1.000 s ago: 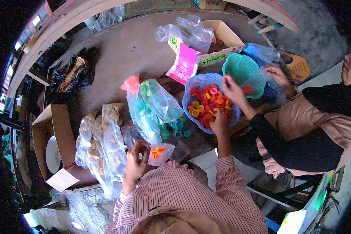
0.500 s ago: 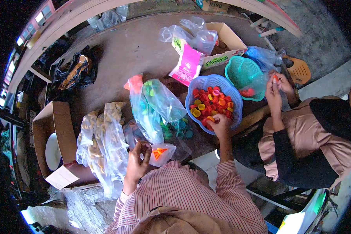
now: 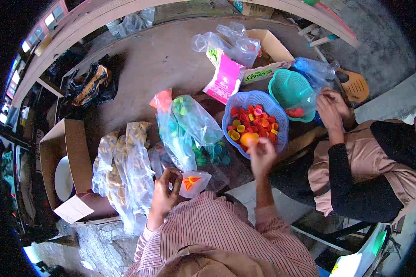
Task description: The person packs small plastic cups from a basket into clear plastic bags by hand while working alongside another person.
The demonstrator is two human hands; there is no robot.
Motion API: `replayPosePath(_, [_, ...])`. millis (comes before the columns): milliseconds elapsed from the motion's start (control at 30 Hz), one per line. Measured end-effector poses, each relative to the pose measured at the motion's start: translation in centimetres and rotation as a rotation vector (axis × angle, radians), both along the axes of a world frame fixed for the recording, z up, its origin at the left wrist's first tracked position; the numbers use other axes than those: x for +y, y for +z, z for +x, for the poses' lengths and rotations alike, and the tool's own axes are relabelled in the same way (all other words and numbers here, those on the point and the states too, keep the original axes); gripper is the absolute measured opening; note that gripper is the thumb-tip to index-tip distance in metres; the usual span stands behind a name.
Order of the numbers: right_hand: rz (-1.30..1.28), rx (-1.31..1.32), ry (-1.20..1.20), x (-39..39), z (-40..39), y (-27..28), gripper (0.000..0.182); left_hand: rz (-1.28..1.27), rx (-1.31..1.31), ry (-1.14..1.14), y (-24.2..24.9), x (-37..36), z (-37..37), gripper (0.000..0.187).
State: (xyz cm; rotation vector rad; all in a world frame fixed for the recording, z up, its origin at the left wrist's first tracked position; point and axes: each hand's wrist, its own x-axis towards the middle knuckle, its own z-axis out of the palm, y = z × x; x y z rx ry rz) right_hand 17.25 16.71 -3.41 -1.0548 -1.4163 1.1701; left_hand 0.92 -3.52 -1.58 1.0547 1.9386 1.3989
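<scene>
Orange cap point(image 3: 249, 139) sits in your right hand point(image 3: 262, 150), clamped between the fingertips over the near edge of the blue basket point(image 3: 283, 123); hand and cap are slightly blurred. Below it, red and yellow caps point(image 3: 259, 121) lie heaped in that basket. Your left hand point(image 3: 166, 187) has its thumb and fingers pinched on the edge of a small clear bag point(image 3: 201, 186), which holds a few orange pieces point(image 3: 190, 182). Just beyond this bag lie clear bags of green caps point(image 3: 201, 121), and to your left are long bags of tan pieces point(image 3: 136, 173). Touching the blue basket on its right is a green basket point(image 3: 289, 85) with something red inside. Beside it, a co-worker's hands point(image 3: 333, 111) are close together. Farther off on the table point(image 3: 148, 64), you have a pink packet point(image 3: 225, 77) leaning on an open carton point(image 3: 276, 51). At your far left stands an open cardboard box point(image 3: 77, 154), with crumpled black plastic point(image 3: 107, 81) behind it.
</scene>
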Motion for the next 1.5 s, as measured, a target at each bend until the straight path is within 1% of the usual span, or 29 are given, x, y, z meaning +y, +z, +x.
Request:
replayPosePath(33, [0.413,-0.142,0.12,-1.9,-0.8,1.5,0.013,0.003,0.014,0.005,0.0,0.0,0.0,0.007])
replayPosePath(67, [0.456,-0.066,0.319,-3.8,-1.5,2.0,0.012,0.003,0.014,0.006,0.0,0.0,0.1,0.007])
replayPosePath(133, [0.764,-0.277,0.618,-6.4,-3.1,2.6,0.016,-0.002,0.036,0.012,0.3,0.2,0.1,0.006])
replayPosePath(200, [0.777,-0.382,0.744,-8.0,-4.5,1.4,0.018,0.003,0.031,0.016,0.4,0.3,0.2,0.006])
replayPosePath(233, [0.779,-0.379,0.74,-8.6,-4.7,1.3,0.018,0.004,0.024,0.021,0.4,0.3,0.3,0.006])
replayPosePath(300, [0.571,-0.622,0.762,-8.9,-4.9,1.3,0.022,-0.003,0.028,0.022,0.4,0.3,0.4,0.005])
replayPosePath(400, [0.555,-0.537,0.827,-8.0,-4.2,2.7,0.025,0.038,0.03,0.015,-0.4,0.3,0.3,0.006])
replayPosePath(433, [0.562,-0.383,0.854,-7.1,-3.8,3.1,0.027,0.038,0.031,0.021,-0.4,0.3,0.3,0.006])
replayPosePath(467, [0.562,-0.382,0.851,-6.1,-3.3,3.2,0.027,0.038,0.03,0.027,-0.4,0.4,0.4,0.006])
replayPosePath(533, [0.458,-0.424,0.598,-3.3,-1.8,2.9,0.025,0.022,0.022,0.028,-0.4,0.5,0.4,0.006])
replayPosePath(600, [0.364,-0.504,0.33,2.3,0.1,-1.3,0.022,0.003,0.016,0.025,0.0,0.5,0.4,0.006])
replayPosePath(633, [0.437,-0.494,0.232,5.3,1.3,-3.6,0.016,0.005,0.018,0.023,0.1,0.5,0.5,0.006])
replayPosePath(667, [0.489,-0.631,0.086,8.4,2.8,-6.0,0.016,-0.003,0.021,0.03,0.2,0.5,0.5,0.006])
replayPosePath(733, [0.432,-1.004,-0.102,11.7,4.5,-6.8,0.015,-0.016,0.02,0.04,0.1,0.2,0.7,0.006])
replayPosePath(767, [0.43,-1.004,-0.099,12.5,4.8,-7.0,0.015,-0.013,0.01,0.041,0.0,0.1,0.7,0.006])
replayPosePath(833, [0.531,-1.157,-0.23,14.0,4.8,-6.9,0.015,-0.006,0.005,0.047,-0.1,0.1,0.4,0.006])
replayPosePath(867, [0.658,-1.089,-0.208,16.5,5.6,-10.0,0.026,-0.021,0.013,0.056,-0.2,0.1,0.3,0.006])
replayPosePath(900, [0.65,-1.177,-0.111,18.6,6.9,-12.5,0.032,-0.039,0.017,0.064,-0.3,0.0,0.4,0.006])
replayPosePath(933, [1.103,-1.109,0.37,19.8,3.5,-7.7,0.023,-0.043,0.011,0.066,-0.2,0.0,0.5,0.006])
replayPosePath(967, [1.52,-0.95,0.873,20.5,-0.5,-2.6,0.016,-0.047,0.019,0.074,0.0,0.1,0.6,0.006])
replayPosePath(1000, [1.519,-0.95,0.877,20.2,-1.5,-2.9,0.016,-0.048,0.029,0.083,0.1,0.2,0.6,0.006])
replayPosePath(1067, [1.276,-1.061,1.085,19.8,-2.9,-3.0,0.013,-0.042,0.03,0.081,0.2,0.3,0.6,0.007])
replayPosePath(1100, [1.275,-1.06,1.088,20.3,-3.2,-3.5,0.013,-0.037,0.031,0.074,0.2,0.3,0.6,0.007])
replayPosePath(1167, [1.184,-1.102,1.223,21.3,-3.7,-5.0,0.015,-0.029,0.021,0.063,0.0,0.4,0.5,0.008])
replayPosePath(1200, [1.182,-1.103,1.226,20.9,-3.3,-5.0,0.015,-0.02,0.013,0.052,-0.2,0.4,0.4,0.008])
replayPosePath(1300, [0.335,-0.893,0.584,15.8,0.4,-5.2,0.022,-0.018,0.033,0.026,0.0,0.6,0.4,0.008])
replayPosePath(1400, [-0.442,-0.565,-0.076,10.4,4.2,-5.2,0.033,-0.017,0.033,0.004,0.4,0.9,0.4,0.009])
replayPosePath(1467, [-0.452,0.004,0.035,8.8,5.4,-8.8,0.025,-0.04,0.012,0.005,0.2,0.9,0.3,0.009])
replayPosePath(1500, [-0.512,0.224,0.097,6.8,4.3,-6.8,0.025,-0.06,-0.006,0.005,0.0,0.8,0.2,0.009])
